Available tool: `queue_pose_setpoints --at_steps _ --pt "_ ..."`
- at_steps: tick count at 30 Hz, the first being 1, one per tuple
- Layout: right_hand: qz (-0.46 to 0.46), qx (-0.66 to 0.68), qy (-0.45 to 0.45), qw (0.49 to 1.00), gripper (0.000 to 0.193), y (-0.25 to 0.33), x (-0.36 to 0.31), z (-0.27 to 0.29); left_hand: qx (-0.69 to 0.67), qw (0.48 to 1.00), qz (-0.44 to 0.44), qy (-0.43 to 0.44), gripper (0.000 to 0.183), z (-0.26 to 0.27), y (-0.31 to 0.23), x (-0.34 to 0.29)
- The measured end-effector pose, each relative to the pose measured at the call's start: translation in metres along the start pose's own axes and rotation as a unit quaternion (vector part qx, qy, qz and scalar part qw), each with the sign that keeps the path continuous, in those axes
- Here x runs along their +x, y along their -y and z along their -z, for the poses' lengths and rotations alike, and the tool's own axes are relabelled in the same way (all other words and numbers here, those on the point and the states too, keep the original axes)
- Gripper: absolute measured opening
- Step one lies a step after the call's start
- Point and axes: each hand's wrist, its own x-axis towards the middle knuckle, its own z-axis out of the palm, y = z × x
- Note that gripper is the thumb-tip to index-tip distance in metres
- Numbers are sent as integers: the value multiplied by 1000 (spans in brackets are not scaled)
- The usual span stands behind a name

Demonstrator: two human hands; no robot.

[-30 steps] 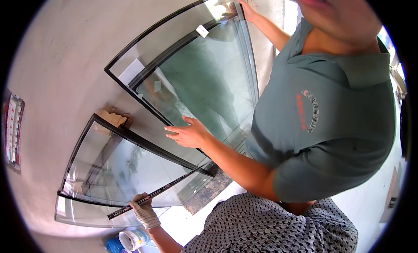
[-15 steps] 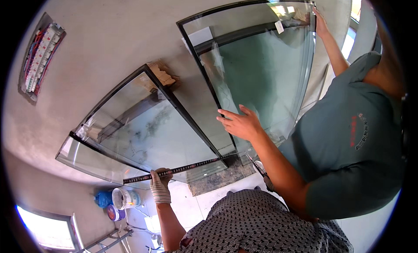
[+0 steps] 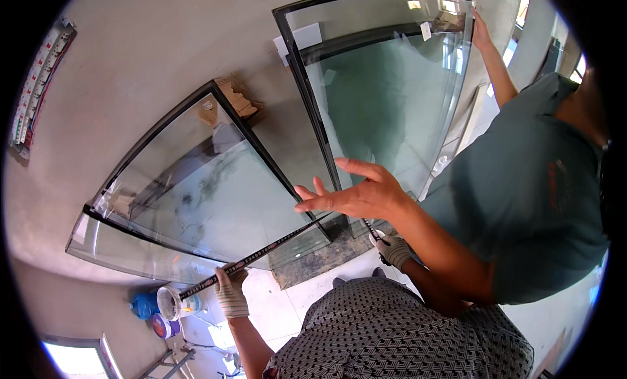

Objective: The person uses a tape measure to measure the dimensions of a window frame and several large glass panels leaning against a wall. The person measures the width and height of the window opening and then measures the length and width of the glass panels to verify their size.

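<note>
My left hand [image 3: 232, 293], in a striped knit glove, is closed round the black blade of a tape measure [image 3: 268, 248]. The blade slants up toward the middle, where a co-worker's outstretched bare hand [image 3: 366, 195] partly covers it. My right hand [image 3: 395, 250], gloved too, is curled at the blade's other stretch beyond that arm; the tape's case cannot be made out. Under the blade leans a black-edged glass pane [image 3: 215, 176]. A taller glass pane [image 3: 385, 98] stands to its right, and the co-worker's other hand [image 3: 481, 33] grips its upper right corner.
The co-worker [image 3: 522, 196], in a dark green shirt, stands close on my right. A bucket [image 3: 168, 304], a blue bag [image 3: 144, 306] and a purple-labelled tub [image 3: 164, 327] sit at lower left. A worn board [image 3: 313, 265] lies below the panes. An open breaker panel [image 3: 40, 85] is on the wall.
My left hand has moved slightly left and down, and the blade tilts more steeply. The co-worker's near hand has swung left across it. My right glove shows more. The view has shifted.
</note>
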Motion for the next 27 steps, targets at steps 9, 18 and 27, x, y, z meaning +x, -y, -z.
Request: queue_pose_setpoints --at_steps 9,18,27 --pt "-1 89 29 996 37 -30 24 -35 -32 997 17 -67 39 37 42 2" --pt "96 44 139 985 36 -89 68 -94 12 982 36 -184 52 50 51 -27" --pt "112 122 155 974 32 -69 113 -111 -23 981 -9 -190 35 59 95 -46"
